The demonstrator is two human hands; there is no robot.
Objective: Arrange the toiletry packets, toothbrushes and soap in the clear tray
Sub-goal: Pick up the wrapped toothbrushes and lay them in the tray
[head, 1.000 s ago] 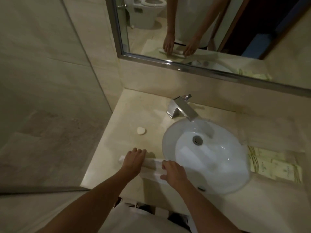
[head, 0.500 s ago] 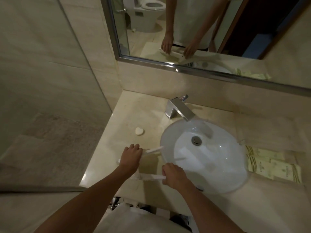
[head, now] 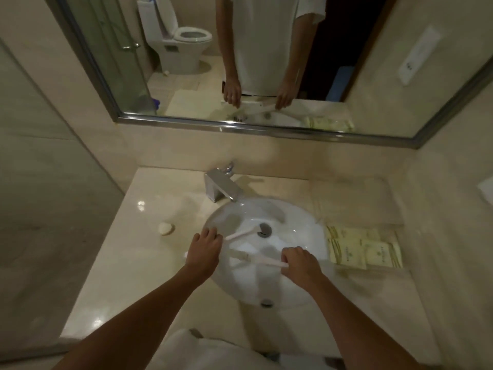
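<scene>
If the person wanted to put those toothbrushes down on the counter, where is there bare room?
Bare counter lies left of the sink, between the soap and the front edge, and behind the soap beside the faucet. Right of the sink, the packets crowd the clear tray; the strip in front of them is bare.

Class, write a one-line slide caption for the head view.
Left hand and right hand each hold a toothbrush above the sink; soap and packets wait alongside.

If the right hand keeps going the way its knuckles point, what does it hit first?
Likely the toiletry packets on the counter right of the sink. The right hand, gripping a toothbrush, is over the basin's right side, angled toward them. Nothing visible between, though height is unclear.
</scene>
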